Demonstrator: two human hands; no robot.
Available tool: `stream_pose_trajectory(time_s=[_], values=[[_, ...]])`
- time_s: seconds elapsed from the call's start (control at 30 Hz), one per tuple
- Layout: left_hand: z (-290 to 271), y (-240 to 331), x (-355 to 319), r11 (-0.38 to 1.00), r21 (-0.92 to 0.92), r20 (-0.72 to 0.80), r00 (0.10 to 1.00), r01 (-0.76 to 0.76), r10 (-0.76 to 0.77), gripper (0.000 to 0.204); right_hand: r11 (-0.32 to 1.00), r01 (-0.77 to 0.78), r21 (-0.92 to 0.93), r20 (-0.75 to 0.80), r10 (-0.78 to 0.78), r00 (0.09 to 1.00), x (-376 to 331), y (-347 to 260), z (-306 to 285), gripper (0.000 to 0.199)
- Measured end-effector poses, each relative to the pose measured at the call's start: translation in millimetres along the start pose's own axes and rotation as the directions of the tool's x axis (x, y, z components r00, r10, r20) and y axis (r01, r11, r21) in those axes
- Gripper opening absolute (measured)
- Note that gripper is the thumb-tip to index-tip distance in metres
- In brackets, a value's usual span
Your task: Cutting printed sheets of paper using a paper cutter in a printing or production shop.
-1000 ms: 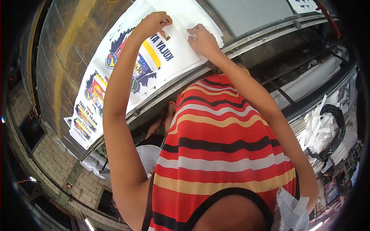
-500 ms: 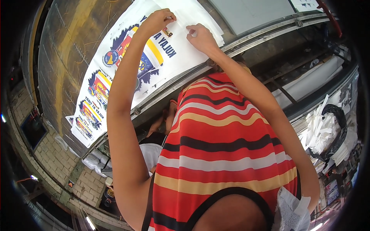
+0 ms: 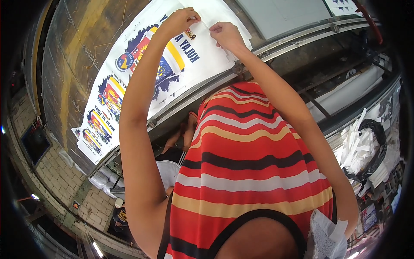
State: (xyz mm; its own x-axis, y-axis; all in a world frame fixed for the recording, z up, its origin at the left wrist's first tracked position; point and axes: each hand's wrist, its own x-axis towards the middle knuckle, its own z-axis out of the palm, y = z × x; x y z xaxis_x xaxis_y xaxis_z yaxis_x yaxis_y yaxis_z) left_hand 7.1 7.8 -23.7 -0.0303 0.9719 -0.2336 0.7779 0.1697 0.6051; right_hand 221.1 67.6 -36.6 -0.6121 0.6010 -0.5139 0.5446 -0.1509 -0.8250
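A long white printed sheet (image 3: 207, 64) with coloured logos and mirror-reversed lettering lies across the dark worktable (image 3: 71, 86). Over its far end, my left hand (image 3: 183, 22) has its fingers drawn together in a pinch. Just to its right, my right hand (image 3: 227, 36) also pinches, thumb against fingertips, close above the blank part of the sheet. A small gap separates the two hands. Whatever sits between the fingertips is too small to make out. My left forearm hides part of the print.
A metal rail (image 3: 189, 101) runs along the table's near edge. At right, a white roll (image 3: 351, 93) lies on a lower rack, beside white scraps and a black plastic bag (image 3: 374, 144). A grey panel (image 3: 280, 19) is at the far right. Wrapped rolls (image 3: 101, 179) stand lower left.
My right hand has turned, with its fingers now closed together and pointing left. The left hand has shifted slightly right. The sheet looks unmoved.
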Motion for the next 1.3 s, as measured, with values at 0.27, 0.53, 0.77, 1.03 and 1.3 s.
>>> stream_pose_trajectory(time_s=[0.27,0.53,0.77,1.03,1.3], values=[[1.5,-5.4,2.1,0.997,-0.072,-0.019,1.000,0.006,-0.007,0.012,0.998,0.057,0.000,-0.020,-0.057,0.998,2.2,3.9,2.6,0.025],[-7.7,2.4,15.6,0.998,-0.047,0.060,0.998,0.030,-0.028,0.012,0.994,0.103,-0.019,-0.072,-0.104,0.992,1.8,12.5,5.4,0.026],[-21.6,9.7,29.2,0.996,0.000,0.214,0.973,0.092,-0.090,0.014,0.985,0.164,-0.055,-0.111,-0.169,0.979,-0.6,19.4,7.7,0.026],[-29.9,17.2,32.4,0.997,0.071,0.225,0.973,0.027,-0.043,0.019,0.960,0.255,-0.117,-0.126,-0.269,0.955,-8.5,16.1,9.4,0.026],[-33.6,5.4,33.5,0.981,0.138,0.198,0.974,-0.138,0.109,0.022,0.920,0.345,-0.185,-0.149,-0.373,0.916,-9.5,17.9,12.2,0.026]])
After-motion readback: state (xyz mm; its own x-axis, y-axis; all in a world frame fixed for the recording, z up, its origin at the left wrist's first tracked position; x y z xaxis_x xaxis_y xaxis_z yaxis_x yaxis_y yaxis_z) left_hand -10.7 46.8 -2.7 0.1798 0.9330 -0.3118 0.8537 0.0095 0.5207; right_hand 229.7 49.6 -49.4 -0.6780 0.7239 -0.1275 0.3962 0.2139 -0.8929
